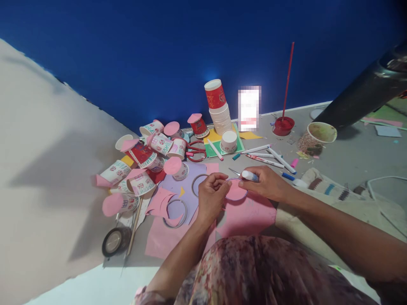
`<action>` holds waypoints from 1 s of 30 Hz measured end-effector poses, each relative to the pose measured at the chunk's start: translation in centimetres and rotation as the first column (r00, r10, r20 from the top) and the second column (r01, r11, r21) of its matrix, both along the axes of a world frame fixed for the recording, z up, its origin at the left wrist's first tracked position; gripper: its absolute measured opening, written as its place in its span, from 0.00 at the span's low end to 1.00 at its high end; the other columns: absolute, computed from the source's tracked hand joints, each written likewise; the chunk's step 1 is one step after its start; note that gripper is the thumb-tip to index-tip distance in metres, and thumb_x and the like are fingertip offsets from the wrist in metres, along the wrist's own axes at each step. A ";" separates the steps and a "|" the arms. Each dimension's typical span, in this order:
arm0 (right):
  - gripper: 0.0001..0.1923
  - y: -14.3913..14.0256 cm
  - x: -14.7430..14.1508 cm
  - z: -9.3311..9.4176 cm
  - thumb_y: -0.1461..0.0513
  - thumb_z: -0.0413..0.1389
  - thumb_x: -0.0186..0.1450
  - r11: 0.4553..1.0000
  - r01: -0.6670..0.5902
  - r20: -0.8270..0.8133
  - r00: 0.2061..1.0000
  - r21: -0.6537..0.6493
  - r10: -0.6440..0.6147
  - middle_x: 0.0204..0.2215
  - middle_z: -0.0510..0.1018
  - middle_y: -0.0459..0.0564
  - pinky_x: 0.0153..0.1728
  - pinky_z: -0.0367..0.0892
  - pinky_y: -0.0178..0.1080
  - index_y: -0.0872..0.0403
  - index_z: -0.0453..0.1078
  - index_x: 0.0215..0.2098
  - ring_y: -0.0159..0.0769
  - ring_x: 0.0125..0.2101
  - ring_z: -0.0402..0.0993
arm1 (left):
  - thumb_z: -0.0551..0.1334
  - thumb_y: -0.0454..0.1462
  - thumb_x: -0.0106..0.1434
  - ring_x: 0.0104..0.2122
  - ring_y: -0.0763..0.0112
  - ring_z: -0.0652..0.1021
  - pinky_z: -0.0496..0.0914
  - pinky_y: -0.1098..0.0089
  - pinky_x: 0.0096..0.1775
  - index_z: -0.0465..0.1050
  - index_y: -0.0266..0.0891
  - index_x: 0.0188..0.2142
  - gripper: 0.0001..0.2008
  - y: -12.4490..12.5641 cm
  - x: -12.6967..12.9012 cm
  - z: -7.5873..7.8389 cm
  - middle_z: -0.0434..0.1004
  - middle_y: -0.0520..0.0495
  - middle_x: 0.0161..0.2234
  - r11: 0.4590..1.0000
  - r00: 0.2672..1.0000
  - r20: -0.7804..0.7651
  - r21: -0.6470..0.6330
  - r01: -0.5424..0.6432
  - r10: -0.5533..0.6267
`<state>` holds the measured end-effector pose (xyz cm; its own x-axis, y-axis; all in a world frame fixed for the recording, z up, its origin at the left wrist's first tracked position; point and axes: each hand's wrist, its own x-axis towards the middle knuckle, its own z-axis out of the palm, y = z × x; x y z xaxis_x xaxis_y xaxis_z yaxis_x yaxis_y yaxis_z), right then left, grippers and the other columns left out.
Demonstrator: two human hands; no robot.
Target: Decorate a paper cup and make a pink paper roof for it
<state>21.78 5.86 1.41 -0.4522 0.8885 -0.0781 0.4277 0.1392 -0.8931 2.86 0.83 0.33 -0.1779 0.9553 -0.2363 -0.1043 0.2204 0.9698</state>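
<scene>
Pink paper disc (235,191) sits over the rim of a paper cup between the two hands, above a larger pink paper sheet (246,216) spread on the floor (349,156). Left hand (212,197) is curled closed at the disc's left edge, fingertips pinching the rim, apparently to steady it. Right hand (267,183) is closed around a small white glue bottle (249,175), its nozzle lying at the disc's upper edge, a position suited to running adhesive along the rim. A lilac sheet (187,186) with cut circular holes lies just left of the left hand, which suggests the sheets serve as stock for discs. Further left, a heap of printed paper cups (149,156), several already capped with pink discs, lies tumbled against the wall. A tall cup stack (219,108) stands upright behind, beside red scissors (195,151). Marker pens (267,157) lie scattered just beyond the right hand, within reach. A red paint dish (283,125) with a stick stands well apart.
</scene>
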 end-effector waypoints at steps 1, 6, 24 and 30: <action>0.17 0.0 0.0 -0.1 0.51 0.61 0.62 1.000 0.001 -0.006 1.000 -0.004 -0.001 0.20 0.64 0.40 0.27 0.54 0.36 0.52 0.67 0.23 0.31 0.24 0.57 | 0.74 0.38 0.53 0.24 0.76 0.72 0.64 0.74 0.30 0.79 0.37 0.35 0.12 0.0 0.1 0.0 0.76 0.54 0.24 1.000 1.000 -0.002 -0.001 0.002 -0.002; 0.19 -0.1 -0.2 -0.4 0.48 0.61 0.62 1.000 0.022 -0.022 1.000 -0.023 -0.022 0.19 0.62 0.40 0.26 0.54 0.37 0.53 0.70 0.24 0.32 0.24 0.57 | 0.73 0.39 0.53 0.24 0.76 0.71 0.63 0.74 0.29 0.80 0.36 0.36 0.12 -0.2 0.3 0.0 0.76 0.53 0.24 1.000 1.000 -0.009 -0.002 0.013 -0.013; 0.15 0.1 0.3 -0.2 0.51 0.59 0.62 0.998 0.049 -0.025 0.998 -0.029 -0.050 0.22 0.71 0.44 0.30 0.60 0.37 0.54 0.75 0.27 0.35 0.27 0.65 | 0.70 0.42 0.54 0.23 0.77 0.67 0.60 0.74 0.27 0.79 0.36 0.26 0.10 0.0 0.0 0.7 0.72 0.53 0.21 0.998 0.989 -0.140 -0.039 0.041 -0.046; 0.16 0.0 0.1 -0.4 0.50 0.62 0.61 0.999 0.013 -0.024 1.000 -0.042 -0.014 0.20 0.68 0.42 0.27 0.57 0.37 0.54 0.75 0.27 0.33 0.24 0.61 | 0.69 0.42 0.55 0.22 0.76 0.67 0.62 0.73 0.26 0.80 0.36 0.27 0.10 -0.3 0.3 0.8 0.72 0.54 0.20 0.998 0.987 -0.151 -0.052 0.045 -0.053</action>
